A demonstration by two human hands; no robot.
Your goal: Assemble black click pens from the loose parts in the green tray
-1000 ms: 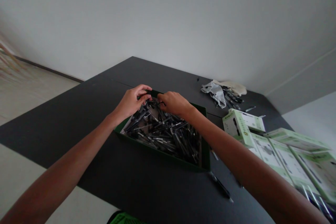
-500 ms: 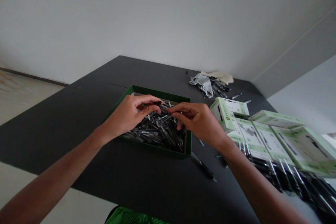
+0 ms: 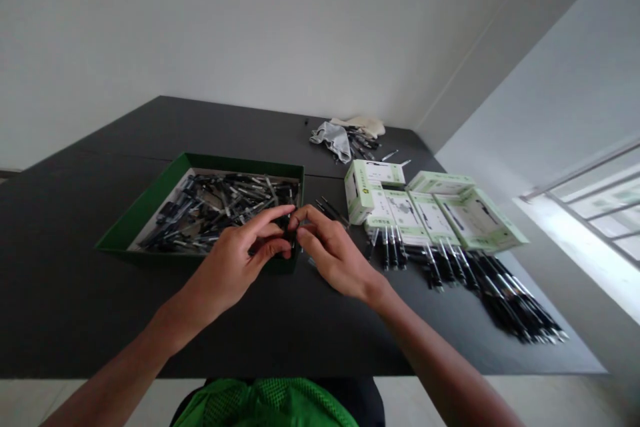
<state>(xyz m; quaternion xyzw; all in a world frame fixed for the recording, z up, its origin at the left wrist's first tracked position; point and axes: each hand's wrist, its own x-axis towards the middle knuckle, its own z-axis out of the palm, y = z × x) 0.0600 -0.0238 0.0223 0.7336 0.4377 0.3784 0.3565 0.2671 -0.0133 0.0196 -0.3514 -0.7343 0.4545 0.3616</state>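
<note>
My left hand (image 3: 240, 253) is closed in a pinch on a dark pen (image 3: 291, 230) above the right edge of the green box. My right hand (image 3: 333, 250) meets it there, with thumb and fingers closed on the same pen. Most of the pen is hidden by the fingers. Below and to the left, the green box (image 3: 127, 230) holds a jumble of black and clear pens (image 3: 215, 207).
Green-and-white pen cartons (image 3: 420, 213) lie on the right, with rows of pens (image 3: 515, 297) in front of them. Farther back on the dark table (image 3: 200, 327) are a grey cloth (image 3: 334, 138), a cream cloth (image 3: 367, 125) and loose pens. A few pens (image 3: 331, 209) lie beside the box.
The view has swung right, bringing the cartons and pen rows more fully into sight. Both hands have moved from over the box's middle to its right edge and come together.
</note>
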